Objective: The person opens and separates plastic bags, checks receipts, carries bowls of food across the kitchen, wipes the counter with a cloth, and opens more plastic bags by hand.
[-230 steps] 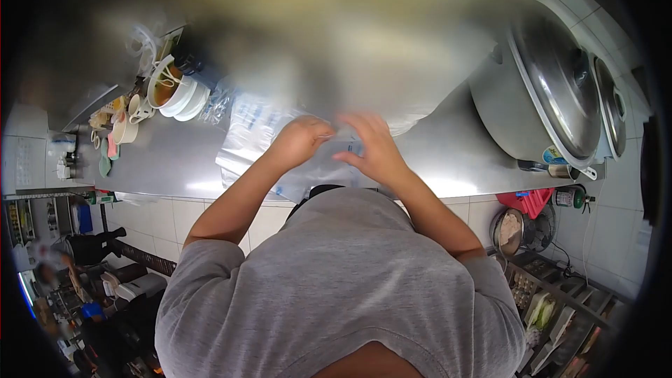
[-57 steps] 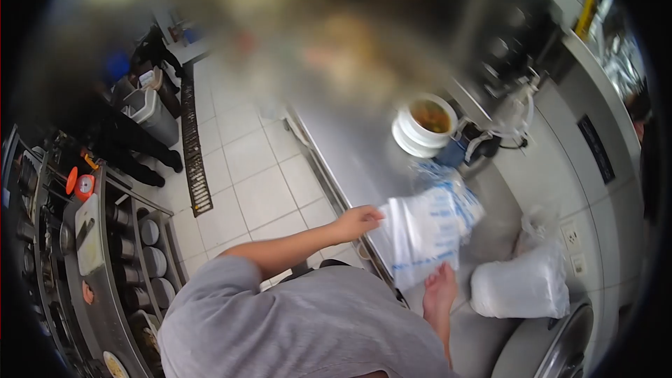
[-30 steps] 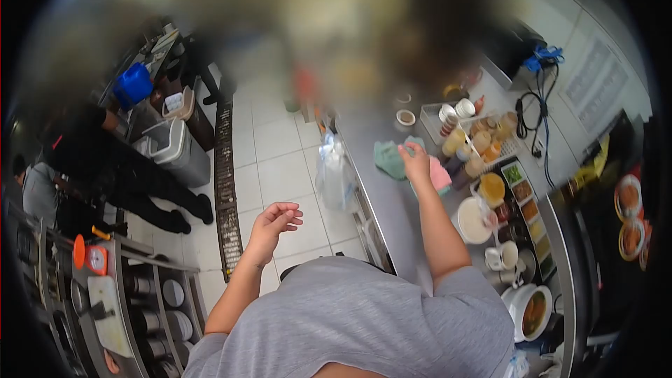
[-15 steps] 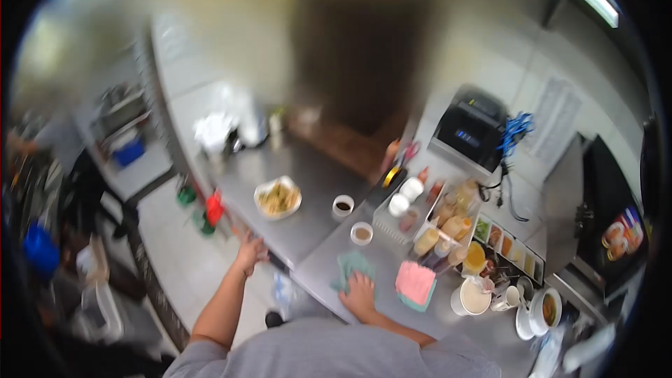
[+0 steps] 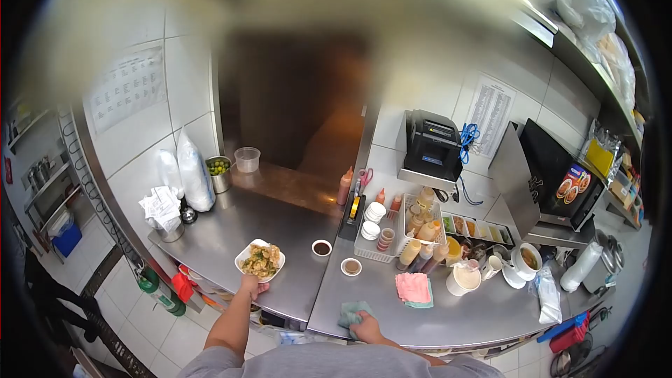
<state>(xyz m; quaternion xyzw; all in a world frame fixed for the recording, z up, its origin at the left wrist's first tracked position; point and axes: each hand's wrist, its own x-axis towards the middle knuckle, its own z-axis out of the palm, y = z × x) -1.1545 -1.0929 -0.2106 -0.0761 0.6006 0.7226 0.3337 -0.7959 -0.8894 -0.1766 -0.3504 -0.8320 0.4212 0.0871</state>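
Observation:
My left hand is at the near rim of a white bowl of fried-looking food with green bits, its fingers closed at the edge. The bowl stands on the steel counter. Under my right hand is a crumpled green cloth, near the counter's front edge, with my fingers curled on it. Beyond the hands sit a small cup of dark sauce and a small cup of brown sauce. A folded pink cloth lies to the right of my right hand.
Squeeze bottles fill a white basket, beside stacked white lids. Farther right are a white tub, a mug and a topping tray. A black printer sits behind. Plastic-wrapped stacks stand at the left.
The view has turned and steadied. My left hand has gone from beside the counter's edge to the bowl's rim. My right hand, spread on the green cloth before, now has its fingers curled on it.

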